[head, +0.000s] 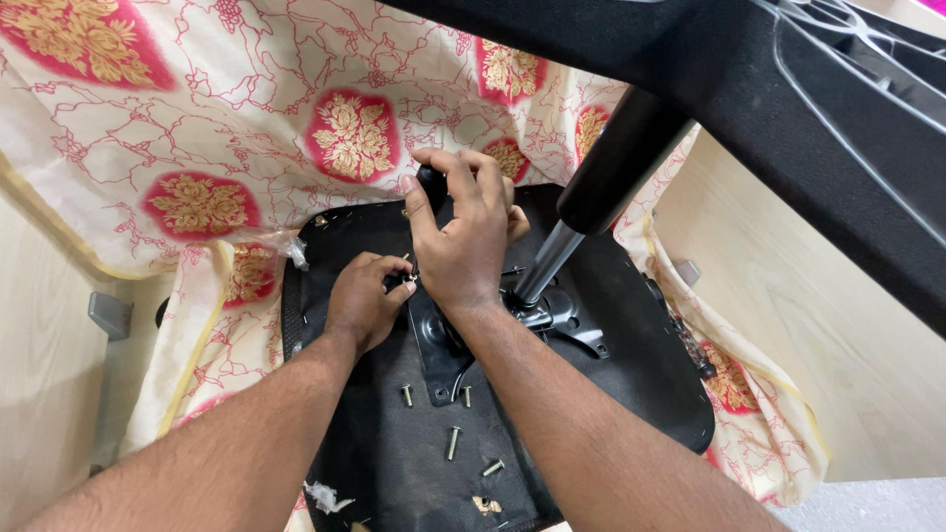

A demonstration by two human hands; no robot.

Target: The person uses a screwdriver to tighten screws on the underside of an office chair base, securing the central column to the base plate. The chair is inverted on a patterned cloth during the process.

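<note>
An upturned black chair seat (631, 345) lies on a patterned cloth, with a black metal mounting plate (439, 345) and a gas-lift column (581, 212) on its underside. My right hand (463, 232) is closed around the black handle of a tool (431, 182) held upright over the plate's far left corner. My left hand (363, 300) rests just beside it, fingertips pinching something small and metallic at the tool's tip. What exactly the fingers hold is too small to tell.
Several loose silver bolts (452, 441) lie on the near part of the seat. The cream and pink floral cloth (197, 148) covers the surface behind. A black chair part (788, 108) overhangs at top right. A light wooden panel (808, 325) stands at right.
</note>
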